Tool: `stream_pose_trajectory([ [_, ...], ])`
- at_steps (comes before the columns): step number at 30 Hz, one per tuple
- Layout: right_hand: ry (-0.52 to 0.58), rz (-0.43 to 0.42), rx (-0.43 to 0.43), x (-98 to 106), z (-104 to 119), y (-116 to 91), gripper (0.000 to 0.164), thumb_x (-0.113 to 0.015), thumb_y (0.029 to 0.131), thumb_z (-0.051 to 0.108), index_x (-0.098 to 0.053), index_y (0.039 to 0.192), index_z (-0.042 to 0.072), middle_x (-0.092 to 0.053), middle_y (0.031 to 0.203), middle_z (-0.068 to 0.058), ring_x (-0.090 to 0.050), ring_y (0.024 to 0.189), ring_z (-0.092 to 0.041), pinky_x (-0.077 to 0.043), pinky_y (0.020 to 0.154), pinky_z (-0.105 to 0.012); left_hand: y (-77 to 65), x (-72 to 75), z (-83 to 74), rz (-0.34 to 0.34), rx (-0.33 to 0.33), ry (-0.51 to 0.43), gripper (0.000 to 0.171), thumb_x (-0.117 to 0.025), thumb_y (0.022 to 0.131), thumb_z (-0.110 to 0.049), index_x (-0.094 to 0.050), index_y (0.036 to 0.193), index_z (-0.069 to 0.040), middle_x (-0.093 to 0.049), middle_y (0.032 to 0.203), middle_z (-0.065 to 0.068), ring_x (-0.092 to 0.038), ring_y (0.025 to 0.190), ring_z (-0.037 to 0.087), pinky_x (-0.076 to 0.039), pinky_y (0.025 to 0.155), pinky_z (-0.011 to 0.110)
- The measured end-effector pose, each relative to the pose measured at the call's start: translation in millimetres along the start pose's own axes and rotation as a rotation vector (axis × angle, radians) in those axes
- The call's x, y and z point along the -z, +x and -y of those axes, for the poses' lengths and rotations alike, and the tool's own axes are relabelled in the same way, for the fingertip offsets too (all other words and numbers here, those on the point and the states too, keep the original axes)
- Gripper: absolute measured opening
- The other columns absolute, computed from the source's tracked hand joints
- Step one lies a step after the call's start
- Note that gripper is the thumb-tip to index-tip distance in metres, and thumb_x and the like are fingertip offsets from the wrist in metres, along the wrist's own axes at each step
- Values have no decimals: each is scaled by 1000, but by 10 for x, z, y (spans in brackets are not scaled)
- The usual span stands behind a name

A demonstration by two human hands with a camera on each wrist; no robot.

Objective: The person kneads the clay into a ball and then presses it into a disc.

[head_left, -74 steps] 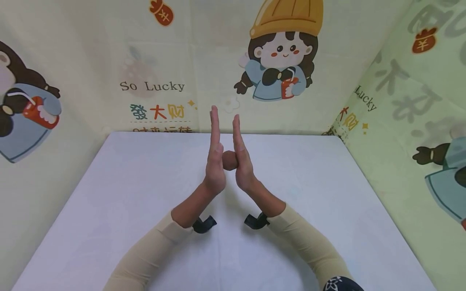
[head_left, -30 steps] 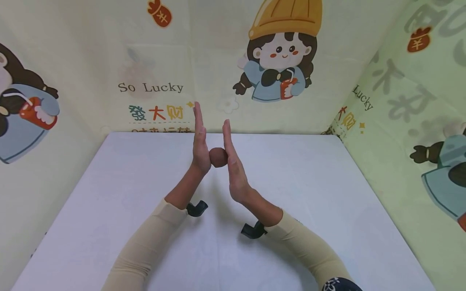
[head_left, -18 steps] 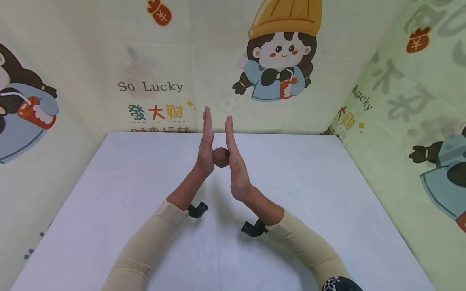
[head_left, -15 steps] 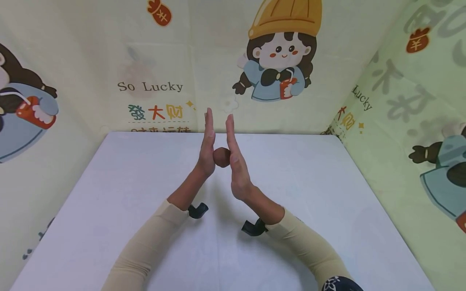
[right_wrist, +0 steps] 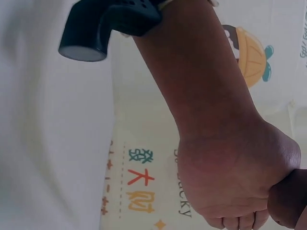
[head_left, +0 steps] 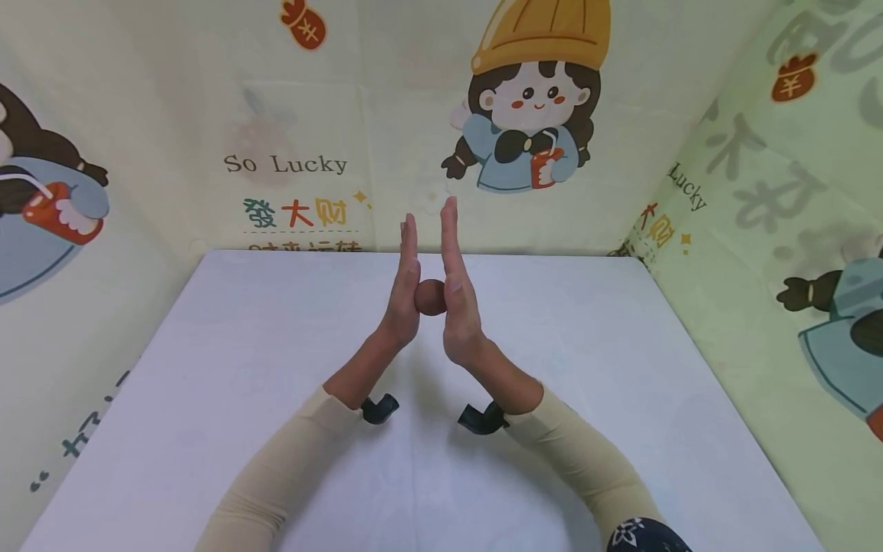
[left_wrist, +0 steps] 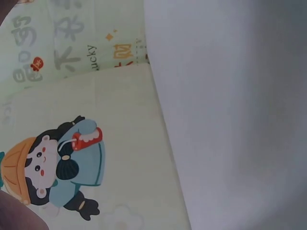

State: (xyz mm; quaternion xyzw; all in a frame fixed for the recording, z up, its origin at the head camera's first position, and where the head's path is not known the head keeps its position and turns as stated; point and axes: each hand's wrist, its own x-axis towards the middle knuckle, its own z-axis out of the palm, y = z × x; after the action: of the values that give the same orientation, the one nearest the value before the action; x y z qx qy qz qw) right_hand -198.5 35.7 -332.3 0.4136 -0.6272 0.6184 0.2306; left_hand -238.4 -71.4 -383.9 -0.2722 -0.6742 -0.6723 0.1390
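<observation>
White table [head_left: 228, 345] below, brown ball [head_left: 431, 297] between left hand [head_left: 403, 300] and right hand [head_left: 462, 305], narrow flat-palmed grip.

Lead swapped around the brown ball [head_left: 431, 297]
The right hand [head_left: 461, 295] now reaches farther forward than the left hand [head_left: 404, 295], which led half a second ago; the ball has shifted slightly toward the person's right.

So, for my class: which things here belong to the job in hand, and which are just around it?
In the job:
brown ball, held between the palms
left hand
right hand

Just around it:
white table
printed backdrop
black device, left wrist
black device, right wrist
dark patterned item at lower right, unclear
</observation>
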Motion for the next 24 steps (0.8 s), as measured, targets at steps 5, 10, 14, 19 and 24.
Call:
stream_pose_trajectory([
  [5,-12,-23,31,45,-8,67,90,-16,110,59,3,161,-12,11,172,-25,8,161,-29,4,127,-51,-28,-50,-11,8,-29,2,65,-15,109,-28,1,170,-13,8,176,-1,13,158,9,9,125,48],
  [10,-16,-43,41,98,-31,116,87,-17,111,55,4,161,-12,10,173,-24,7,161,-26,5,127,-49,-67,-98,-53,27,-61,8,65,-13,110,-32,2,169,-10,8,177,3,13,159,11,7,126,46],
  [14,-27,-60,55,147,-64,150,85,-17,111,53,3,161,-13,10,172,-27,7,161,-27,4,127,-50,-87,-135,-92,43,-97,2,68,-14,112,-41,2,169,-9,7,177,7,13,160,14,6,126,45],
  [19,-38,-87,50,202,-90,176,84,-18,111,52,1,162,-12,8,173,-25,6,161,-26,4,127,-49,-120,-190,-162,60,-124,-16,75,-16,111,-51,1,169,-7,4,177,4,12,160,16,6,126,45],
  [24,-14,-90,45,235,-109,192,85,-19,111,53,2,162,-12,9,172,-26,6,161,-25,4,127,-47,-161,-235,-217,61,-159,-42,76,-18,112,-51,0,168,-2,2,177,4,10,161,19,4,127,46],
])
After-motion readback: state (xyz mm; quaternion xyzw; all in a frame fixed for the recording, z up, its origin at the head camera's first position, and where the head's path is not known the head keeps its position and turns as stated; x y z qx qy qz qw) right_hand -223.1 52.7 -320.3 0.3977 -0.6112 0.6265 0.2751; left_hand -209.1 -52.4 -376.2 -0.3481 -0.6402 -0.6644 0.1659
